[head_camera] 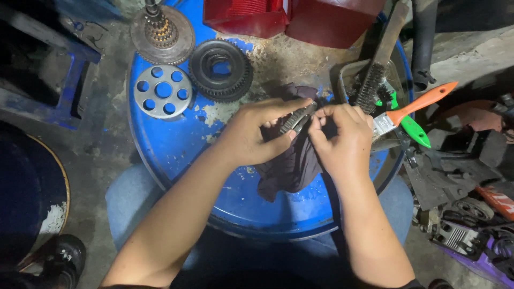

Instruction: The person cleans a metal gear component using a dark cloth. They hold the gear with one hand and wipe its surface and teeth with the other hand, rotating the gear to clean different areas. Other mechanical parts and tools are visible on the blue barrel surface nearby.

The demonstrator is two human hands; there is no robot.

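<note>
I note my left hand [257,134] closed on a small toothed gear [300,118], gripping it edge-on. My right hand [342,139] pinches a dark rag [289,166] against the gear's far side. Both sit above the middle of a blue drum top [176,144]. Beyond lie a black ring gear [222,69], a perforated grey disc [162,91] and a rusty sprocket [162,35]. An orange-handled brush [417,104] lies to the right.

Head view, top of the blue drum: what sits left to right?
Silver disc with round holes → dark toothed gear ring → left hand → small gear held edge-on in both hands → right hand → wire brush → orange-handled paintbrush.
</note>
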